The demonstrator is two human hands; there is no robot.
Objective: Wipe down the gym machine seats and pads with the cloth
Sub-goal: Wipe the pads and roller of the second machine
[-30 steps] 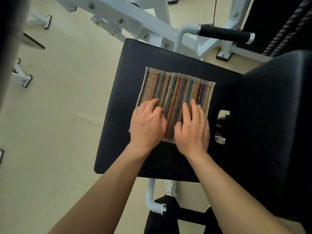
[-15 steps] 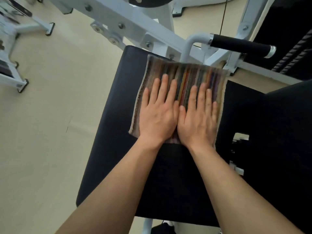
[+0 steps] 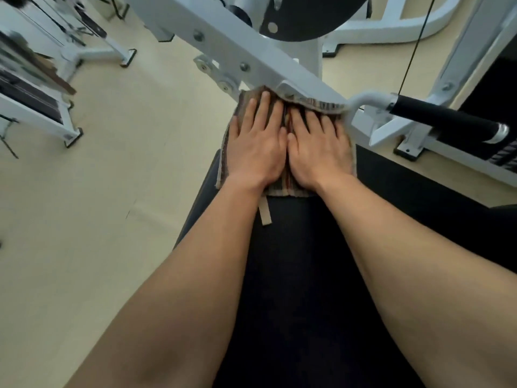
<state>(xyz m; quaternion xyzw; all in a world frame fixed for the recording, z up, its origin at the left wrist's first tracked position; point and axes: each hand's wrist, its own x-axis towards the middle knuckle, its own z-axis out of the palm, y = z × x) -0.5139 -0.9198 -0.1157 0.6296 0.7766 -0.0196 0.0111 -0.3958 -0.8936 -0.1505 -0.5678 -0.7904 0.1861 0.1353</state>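
Note:
A striped multicoloured cloth (image 3: 285, 189) lies at the far end of the black gym seat pad (image 3: 296, 275), its far edge bunched against the white machine frame (image 3: 251, 60). My left hand (image 3: 256, 147) and my right hand (image 3: 319, 148) press flat on the cloth side by side, fingers spread and pointing away from me. The hands cover most of the cloth. A beige tag (image 3: 265, 214) sticks out from its near edge onto the pad.
A white bar with a black grip handle (image 3: 442, 120) juts out to the right. A thin cable (image 3: 414, 46) runs down at the upper right. Other white machine frames (image 3: 42, 107) stand on the beige floor (image 3: 98, 219) at the left.
Both hands have pushed the cloth away from me along the seat, from its middle to its far end, where the cloth's far edge now crumples against the frame.

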